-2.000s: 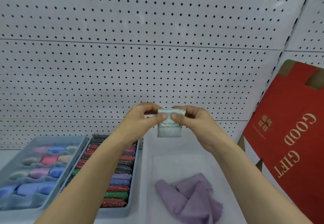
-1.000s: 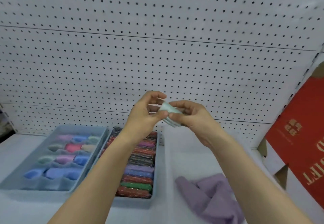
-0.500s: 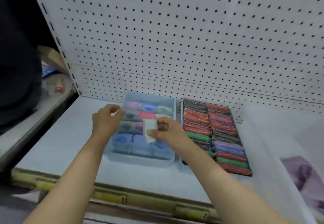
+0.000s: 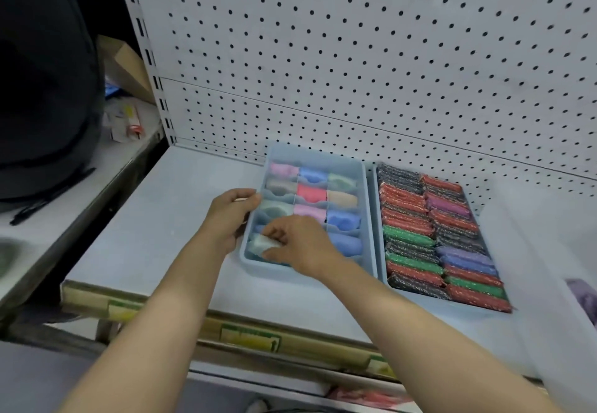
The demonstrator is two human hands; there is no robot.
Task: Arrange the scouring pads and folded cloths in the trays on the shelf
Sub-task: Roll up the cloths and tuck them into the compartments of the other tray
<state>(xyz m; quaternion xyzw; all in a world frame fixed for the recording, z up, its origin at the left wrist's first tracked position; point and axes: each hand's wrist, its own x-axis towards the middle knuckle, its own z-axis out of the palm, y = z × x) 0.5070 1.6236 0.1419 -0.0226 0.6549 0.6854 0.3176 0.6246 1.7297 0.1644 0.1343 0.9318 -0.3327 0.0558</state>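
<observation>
Folded pale-green cloth (image 4: 263, 244), held before the pegboard a second ago, now sits in the front-left compartment of the blue divided plastic tray (image 4: 368, 218); right hand (image 4: 300, 246) pinches it down; left hand (image 4: 231, 215) grips the tray's left wall; placement nearly complete, judged from the seating; tray of glittery scouring pads (image 4: 436, 238) just beside.

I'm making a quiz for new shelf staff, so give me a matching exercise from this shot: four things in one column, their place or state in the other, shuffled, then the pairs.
Things
1. left hand
2. right hand
3. pale green cloth
4. scouring pads

Places or states
A. packed in rows in the right-hand tray
B. gripping the left wall of the divided tray
C. going into the near-left compartment
D. pressing a cloth down into the tray

Pairs: 1-B, 2-D, 3-C, 4-A
</observation>
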